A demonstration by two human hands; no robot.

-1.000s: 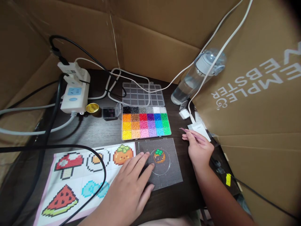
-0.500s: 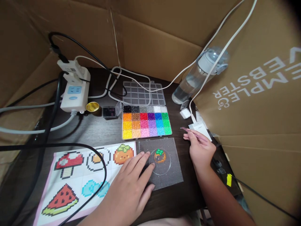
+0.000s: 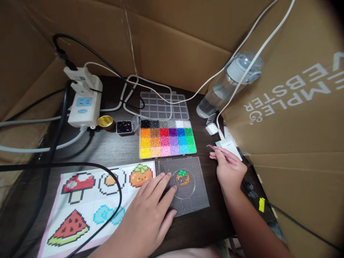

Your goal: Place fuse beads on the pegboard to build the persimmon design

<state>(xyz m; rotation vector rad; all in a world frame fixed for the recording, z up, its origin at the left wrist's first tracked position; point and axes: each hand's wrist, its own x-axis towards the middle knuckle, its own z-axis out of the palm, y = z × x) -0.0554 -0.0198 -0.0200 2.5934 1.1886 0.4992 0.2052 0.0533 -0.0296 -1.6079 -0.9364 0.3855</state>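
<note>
My left hand lies flat with its fingers stretched out on the left part of a clear pegboard. On that board sits a small orange and green bead figure. My right hand rests on the dark table right of the board, its fingers closed round pink tweezers whose tips point left and away. Beyond the board stands a bead box with many coloured compartments. A pattern sheet with a mushroom, an egg, an orange fruit and a watermelon lies at the left.
The box's clear lid lies behind it. A power strip with several cables, a gold cap and a small tub of black beads stand at back left. A water bottle leans at back right. Cardboard walls enclose the table.
Both hands have stayed where they were. The view has shifted slightly.
</note>
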